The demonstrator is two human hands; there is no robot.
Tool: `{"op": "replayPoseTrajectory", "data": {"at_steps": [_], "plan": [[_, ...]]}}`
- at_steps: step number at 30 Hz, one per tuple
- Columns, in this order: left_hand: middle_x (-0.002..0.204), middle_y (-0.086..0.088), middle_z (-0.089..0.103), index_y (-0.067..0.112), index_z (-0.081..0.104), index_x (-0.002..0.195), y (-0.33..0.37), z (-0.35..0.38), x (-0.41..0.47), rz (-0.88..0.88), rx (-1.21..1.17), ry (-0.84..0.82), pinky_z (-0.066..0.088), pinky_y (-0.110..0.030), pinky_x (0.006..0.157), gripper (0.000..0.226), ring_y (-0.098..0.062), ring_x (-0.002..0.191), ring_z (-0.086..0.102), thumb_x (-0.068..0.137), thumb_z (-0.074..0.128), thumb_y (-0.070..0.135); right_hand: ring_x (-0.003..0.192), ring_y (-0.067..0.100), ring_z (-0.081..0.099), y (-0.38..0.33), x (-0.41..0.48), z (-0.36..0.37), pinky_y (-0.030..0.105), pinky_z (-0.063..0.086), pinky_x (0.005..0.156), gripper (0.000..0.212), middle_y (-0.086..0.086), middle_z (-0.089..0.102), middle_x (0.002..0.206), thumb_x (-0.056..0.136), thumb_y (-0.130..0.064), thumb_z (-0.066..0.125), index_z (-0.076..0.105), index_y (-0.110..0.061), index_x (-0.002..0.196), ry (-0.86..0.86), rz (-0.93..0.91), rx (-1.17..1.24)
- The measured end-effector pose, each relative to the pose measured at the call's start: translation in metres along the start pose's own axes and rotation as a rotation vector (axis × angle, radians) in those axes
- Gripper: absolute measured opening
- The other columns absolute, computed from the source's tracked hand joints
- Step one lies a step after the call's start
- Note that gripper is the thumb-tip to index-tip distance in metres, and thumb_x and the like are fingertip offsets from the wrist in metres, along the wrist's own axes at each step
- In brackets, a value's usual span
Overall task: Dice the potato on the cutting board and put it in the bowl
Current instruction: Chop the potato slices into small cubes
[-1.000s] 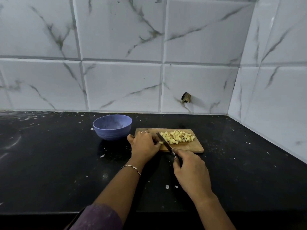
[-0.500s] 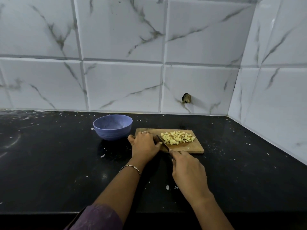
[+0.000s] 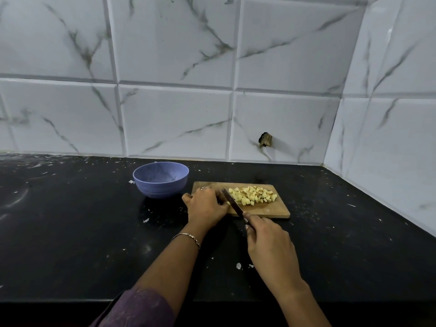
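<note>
**Right hand** (image 3: 269,251): fingers wrapped round the handle of the knife (image 3: 232,204), forefinger end forward. The blade runs away from the hand, up and to its left, onto the board. This grip likely serves short downward cuts.

**Left hand** (image 3: 206,206): just left of the blade, knuckles up, fingers curled down onto the near-left end of the cutting board (image 3: 271,210). A pale scrap shows at its fingertips against the blade. Whether the fingers pin a last uncut piece is hidden, so I cannot tell. The tucked fingertips probably keep clear of the edge while steadying the board. It wears a ring (image 3: 204,187) and a bracelet (image 3: 186,237).

**Potato dice** (image 3: 253,195): heaped on the board just right of the blade and beyond the right hand, apparently kept clear of the cutting spot. Dicing looks nearly complete.

**Bowl** (image 3: 162,187): blue, upright, beyond and left of the left hand, just beside the board's left end. No potato shows in it. It is close enough for scraping or lifting the dice across, and that transfer is not yet done.

**Counter** (image 3: 70,232): dark, flecked with pale scraps around both hands.
</note>
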State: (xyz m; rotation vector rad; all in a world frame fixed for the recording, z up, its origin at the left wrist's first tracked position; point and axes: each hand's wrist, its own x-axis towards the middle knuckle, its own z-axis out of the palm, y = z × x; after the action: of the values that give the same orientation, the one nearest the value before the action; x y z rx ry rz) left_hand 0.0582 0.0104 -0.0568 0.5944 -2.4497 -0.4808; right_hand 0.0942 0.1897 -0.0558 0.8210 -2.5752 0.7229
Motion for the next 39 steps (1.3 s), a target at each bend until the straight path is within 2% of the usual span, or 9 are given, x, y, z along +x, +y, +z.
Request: {"op": "replayPoseTrajectory", "data": {"at_steps": [4, 8, 12, 18, 23, 29, 34, 37, 39], "plan": [[0.088, 0.009, 0.068, 0.025, 0.071, 0.08, -0.002, 0.002, 0.001, 0.009, 0.003, 0.003, 0.023, -0.04, 0.087, 0.017, -0.014, 0.1, 0.058, 0.082, 0.063, 0.04, 0.097, 0.005, 0.055, -0.002, 0.0, -0.001, 0.017, 0.038, 0.07, 0.045, -0.01, 0.054, 0.117, 0.106, -0.031, 0.041, 0.035, -0.035, 0.15, -0.037, -0.015, -0.032], [0.089, 0.009, 0.068, 0.027, 0.067, 0.075, 0.0, 0.0, 0.001, 0.007, -0.004, -0.007, 0.024, -0.04, 0.09, 0.015, -0.014, 0.1, 0.058, 0.084, 0.064, 0.039, 0.103, 0.012, 0.058, -0.008, 0.005, 0.0, 0.02, 0.04, 0.071, 0.049, -0.005, 0.054, 0.125, 0.105, -0.025, 0.045, 0.032, -0.031, 0.151, -0.077, -0.046, -0.13], [0.092, 0.01, 0.068, 0.027, 0.072, 0.083, -0.001, 0.0, 0.001, 0.002, 0.001, -0.014, 0.023, -0.04, 0.089, 0.015, -0.013, 0.101, 0.058, 0.083, 0.063, 0.039, 0.104, 0.012, 0.059, -0.008, 0.006, -0.002, 0.023, 0.045, 0.077, 0.048, -0.003, 0.053, 0.128, 0.104, -0.021, 0.048, 0.034, -0.029, 0.149, -0.081, -0.067, -0.181], [0.096, 0.009, 0.067, 0.027, 0.07, 0.089, 0.001, -0.001, 0.001, 0.013, 0.038, 0.001, 0.021, -0.038, 0.085, 0.013, -0.013, 0.104, 0.057, 0.086, 0.063, 0.038, 0.097, 0.007, 0.057, 0.001, 0.005, 0.0, 0.019, 0.044, 0.071, 0.054, -0.007, 0.049, 0.129, 0.103, -0.022, 0.049, 0.029, -0.034, 0.152, -0.038, -0.003, -0.147], [0.108, 0.011, 0.067, 0.033, 0.072, 0.104, -0.002, -0.003, 0.004, 0.007, 0.015, -0.083, 0.025, -0.043, 0.096, 0.016, -0.014, 0.114, 0.052, 0.092, 0.062, 0.036, 0.093, 0.005, 0.056, 0.005, 0.005, -0.002, 0.017, 0.043, 0.07, 0.05, -0.012, 0.051, 0.123, 0.103, -0.027, 0.047, 0.033, -0.038, 0.15, -0.015, 0.031, -0.047], [0.096, 0.014, 0.066, 0.031, 0.069, 0.1, -0.016, -0.017, 0.01, -0.159, -0.153, -0.029, 0.028, -0.04, 0.091, 0.011, -0.015, 0.109, 0.057, 0.095, 0.06, 0.032, 0.093, 0.003, 0.055, 0.0, -0.003, -0.002, 0.018, 0.046, 0.075, 0.047, -0.015, 0.052, 0.118, 0.105, -0.03, 0.043, 0.033, -0.039, 0.15, -0.005, 0.002, -0.011], [0.105, 0.009, 0.069, 0.032, 0.068, 0.108, -0.024, -0.024, 0.01, -0.296, -0.215, -0.064, 0.025, -0.041, 0.097, 0.021, -0.018, 0.114, 0.056, 0.09, 0.062, 0.042, 0.091, 0.003, 0.053, 0.001, -0.004, -0.003, 0.017, 0.041, 0.069, 0.046, -0.016, 0.051, 0.119, 0.105, -0.031, 0.042, 0.033, -0.042, 0.149, -0.018, -0.023, -0.052], [0.11, 0.011, 0.067, 0.034, 0.065, 0.11, -0.023, -0.024, 0.006, -0.24, -0.117, -0.156, 0.026, -0.043, 0.099, 0.032, -0.018, 0.115, 0.054, 0.083, 0.064, 0.052, 0.09, 0.003, 0.053, 0.003, -0.001, -0.004, 0.017, 0.036, 0.063, 0.047, -0.014, 0.051, 0.121, 0.105, -0.03, 0.041, 0.032, -0.042, 0.149, -0.008, 0.006, -0.113], [0.112, 0.01, 0.065, 0.034, 0.066, 0.11, -0.019, -0.023, 0.001, -0.181, -0.002, -0.141, 0.027, -0.043, 0.099, 0.033, -0.02, 0.117, 0.052, 0.081, 0.063, 0.05, 0.092, 0.003, 0.053, 0.005, 0.0, -0.003, 0.017, 0.035, 0.064, 0.047, -0.015, 0.052, 0.123, 0.105, -0.029, 0.041, 0.033, -0.042, 0.15, 0.007, 0.025, -0.127]]}}
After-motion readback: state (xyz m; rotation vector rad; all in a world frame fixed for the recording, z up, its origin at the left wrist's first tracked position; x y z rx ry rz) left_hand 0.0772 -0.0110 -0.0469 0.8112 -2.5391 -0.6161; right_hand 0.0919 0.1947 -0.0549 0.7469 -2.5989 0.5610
